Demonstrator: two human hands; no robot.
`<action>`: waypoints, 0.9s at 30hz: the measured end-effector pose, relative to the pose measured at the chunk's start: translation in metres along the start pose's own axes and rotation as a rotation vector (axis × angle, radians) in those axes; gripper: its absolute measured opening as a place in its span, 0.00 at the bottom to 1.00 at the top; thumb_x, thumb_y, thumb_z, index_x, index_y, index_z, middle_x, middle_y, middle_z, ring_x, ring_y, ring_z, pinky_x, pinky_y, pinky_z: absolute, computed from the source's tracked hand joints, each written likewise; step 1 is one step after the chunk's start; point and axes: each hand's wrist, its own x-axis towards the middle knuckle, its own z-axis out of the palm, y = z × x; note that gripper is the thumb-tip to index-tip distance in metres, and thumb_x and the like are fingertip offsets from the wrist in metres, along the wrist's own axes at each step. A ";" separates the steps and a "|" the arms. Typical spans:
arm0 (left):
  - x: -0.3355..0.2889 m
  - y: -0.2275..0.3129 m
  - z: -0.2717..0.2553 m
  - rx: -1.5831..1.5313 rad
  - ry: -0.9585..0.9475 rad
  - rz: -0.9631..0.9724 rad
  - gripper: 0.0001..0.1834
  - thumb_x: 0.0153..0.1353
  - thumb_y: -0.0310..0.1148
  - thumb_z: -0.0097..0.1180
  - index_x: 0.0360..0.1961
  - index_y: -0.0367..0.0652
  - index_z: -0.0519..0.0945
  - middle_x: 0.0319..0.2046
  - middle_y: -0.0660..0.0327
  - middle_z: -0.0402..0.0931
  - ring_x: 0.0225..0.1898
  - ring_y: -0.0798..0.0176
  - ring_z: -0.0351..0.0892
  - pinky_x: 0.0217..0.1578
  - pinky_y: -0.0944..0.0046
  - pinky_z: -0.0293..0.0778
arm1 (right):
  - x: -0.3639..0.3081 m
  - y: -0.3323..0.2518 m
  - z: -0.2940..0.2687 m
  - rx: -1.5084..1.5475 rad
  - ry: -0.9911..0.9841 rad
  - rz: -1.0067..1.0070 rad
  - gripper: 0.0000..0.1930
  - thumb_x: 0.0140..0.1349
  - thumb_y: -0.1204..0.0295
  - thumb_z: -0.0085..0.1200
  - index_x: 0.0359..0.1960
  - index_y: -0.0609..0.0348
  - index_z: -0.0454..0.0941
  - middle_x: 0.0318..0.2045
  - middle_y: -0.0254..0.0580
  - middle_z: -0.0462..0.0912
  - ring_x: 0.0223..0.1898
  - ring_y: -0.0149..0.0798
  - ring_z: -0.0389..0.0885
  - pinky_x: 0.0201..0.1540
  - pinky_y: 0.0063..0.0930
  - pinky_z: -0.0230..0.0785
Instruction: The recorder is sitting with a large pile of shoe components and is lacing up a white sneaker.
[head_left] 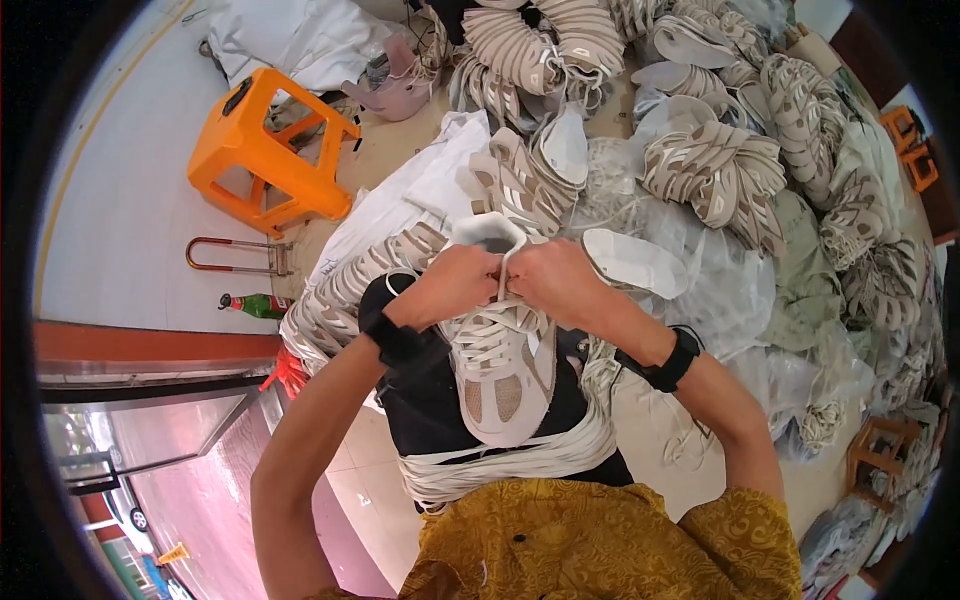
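Note:
A beige and white sneaker (505, 385) rests on my lap with its toe toward me. Its front is laced with pale laces. My left hand (455, 285) and my right hand (555, 280) meet at the top of the lacing, below the shoe's collar (487, 232). Both are closed, fingers pinching a pale strip at the opening; whether it is tongue or lace I cannot tell. A bundle of loose white shoelaces (510, 460) lies across my dark-covered thighs. Just beyond my right hand is a white sole-shaped piece (635, 262).
Bundled shoe uppers (715, 180) are heaped ahead and to the right, among clear plastic bags (720, 270). More uppers (350, 290) lie by my left forearm. An orange stool (265, 150) lies tipped at the far left, near a green bottle (258, 305) and a U-shaped lock (235, 255).

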 end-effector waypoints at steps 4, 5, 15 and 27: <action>-0.014 0.002 0.007 0.285 0.194 0.050 0.06 0.48 0.28 0.46 0.26 0.39 0.74 0.20 0.53 0.74 0.24 0.50 0.75 0.25 0.58 0.69 | -0.001 0.011 -0.004 1.029 -0.170 0.398 0.04 0.44 0.79 0.51 0.22 0.65 0.77 0.11 0.38 0.72 0.15 0.33 0.73 0.20 0.23 0.65; -0.020 0.006 0.002 0.419 0.245 0.047 0.05 0.47 0.27 0.46 0.25 0.38 0.73 0.19 0.52 0.73 0.24 0.49 0.75 0.24 0.56 0.70 | -0.004 0.012 -0.006 1.031 -0.177 0.393 0.04 0.44 0.79 0.51 0.22 0.65 0.77 0.11 0.38 0.72 0.15 0.33 0.73 0.20 0.23 0.65; -0.063 -0.032 -0.007 0.637 0.652 -0.002 0.02 0.49 0.25 0.44 0.25 0.41 0.69 0.19 0.54 0.71 0.22 0.51 0.73 0.21 0.57 0.69 | -0.021 -0.027 -0.034 1.902 0.026 0.019 0.32 0.46 0.80 0.52 0.56 0.65 0.55 0.41 0.49 0.74 0.42 0.39 0.74 0.47 0.29 0.65; -0.066 -0.058 -0.073 0.559 0.941 -0.250 0.08 0.52 0.29 0.43 0.21 0.37 0.72 0.20 0.48 0.72 0.25 0.45 0.73 0.26 0.51 0.67 | -0.019 -0.004 0.009 1.689 0.164 0.313 0.32 0.42 0.86 0.49 0.55 0.66 0.58 0.41 0.45 0.73 0.44 0.38 0.72 0.47 0.26 0.64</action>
